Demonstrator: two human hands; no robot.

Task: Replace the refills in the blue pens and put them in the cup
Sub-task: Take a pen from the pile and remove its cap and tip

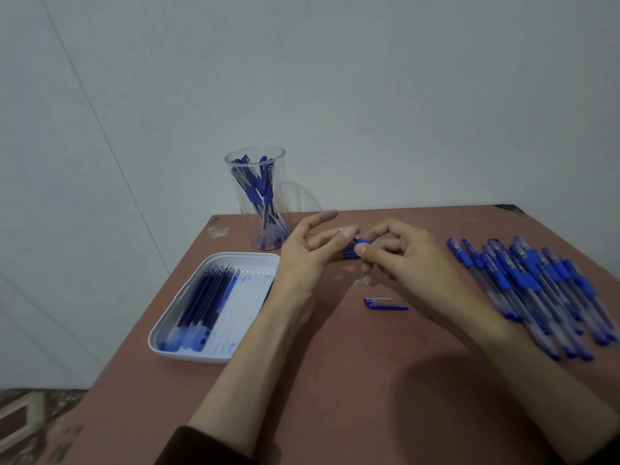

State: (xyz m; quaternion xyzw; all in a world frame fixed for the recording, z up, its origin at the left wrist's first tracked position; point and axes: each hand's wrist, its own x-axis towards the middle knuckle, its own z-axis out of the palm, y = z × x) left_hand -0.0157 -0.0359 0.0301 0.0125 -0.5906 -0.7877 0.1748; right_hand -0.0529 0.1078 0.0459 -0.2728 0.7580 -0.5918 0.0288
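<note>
Head camera looks down on a matte, reddish-brown table [335, 391] where both hands meet over one blue pen [350, 252]. It shows only as a short ribbed blue grip section and a bit of clear barrel, most of it hidden between the fingers. The left hand [310, 255] lies palm up with thumb and a curled finger pinched on the grip end, its forefinger raised loosely. The right hand [402, 260] arches over from the other side, thumb and bent forefinger clamped on the same pen, fingertips nearly touching the left thumb. Just below the right fingers lies a small blue and clear cap [384, 303], flat on the table. Beyond the left fingertips stands a tall clear plastic cup [277, 176], waisted like an hourglass, with finished pens [258, 193] leaning inside. Under the left wrist sits a white rounded plastic tray [154, 340] of dark blue refills [208, 297] beside clear, emptied ones [248, 297]. Off to the right of the right hand, a heap of capped pens [536, 286] lies fanned out.
</note>
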